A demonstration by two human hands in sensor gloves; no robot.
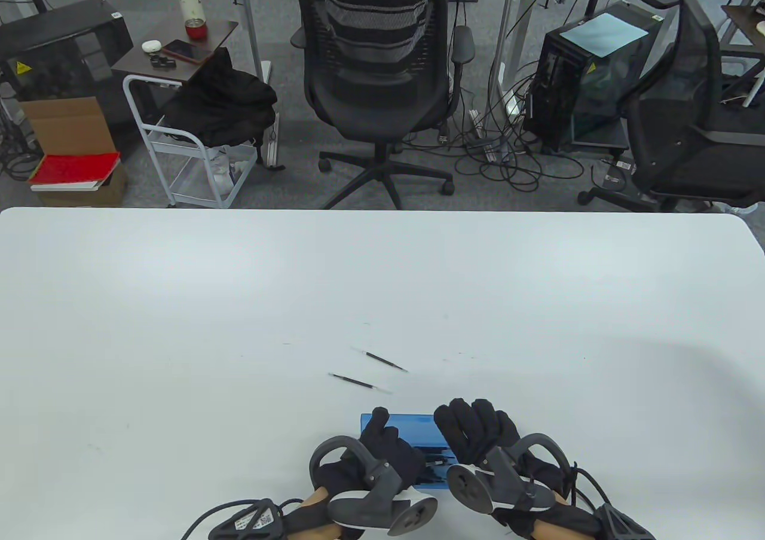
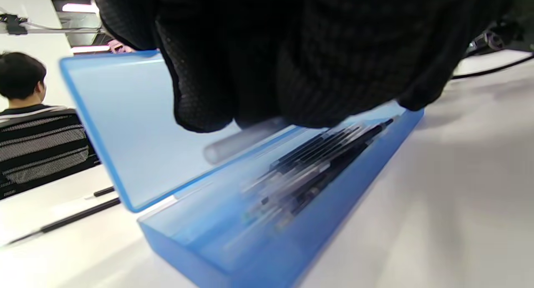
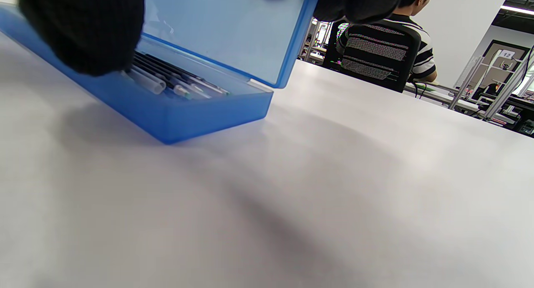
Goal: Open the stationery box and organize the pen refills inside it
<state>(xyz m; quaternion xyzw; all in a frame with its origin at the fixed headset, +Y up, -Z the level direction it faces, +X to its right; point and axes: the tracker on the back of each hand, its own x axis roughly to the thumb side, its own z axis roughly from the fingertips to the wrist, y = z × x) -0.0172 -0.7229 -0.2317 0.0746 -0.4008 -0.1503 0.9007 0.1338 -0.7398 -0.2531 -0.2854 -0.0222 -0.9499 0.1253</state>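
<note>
The blue stationery box (image 1: pixel 412 431) stands open near the table's front edge, its lid (image 2: pixel 125 117) raised. Several pen refills (image 2: pixel 321 154) lie in its base (image 3: pixel 187 117). My left hand (image 1: pixel 382 439) hovers over the left half of the box, fingers (image 2: pixel 250 71) curled round a clear-ended refill (image 2: pixel 242 142) just above the base. My right hand (image 1: pixel 475 429) is at the right end, with fingers (image 3: pixel 358 2) on the lid's (image 3: pixel 225 29) edge and the thumb (image 3: pixel 79 33) by the front wall. Two loose refills (image 1: pixel 379 359) (image 1: pixel 358 382) lie on the table beyond the box.
The white table (image 1: pixel 179 325) stretches wide on both sides. Behind its far edge stand a black office chair (image 1: pixel 382 79) with a person in a striped shirt, a small cart (image 1: pixel 179 145) and computer towers (image 1: pixel 586 79).
</note>
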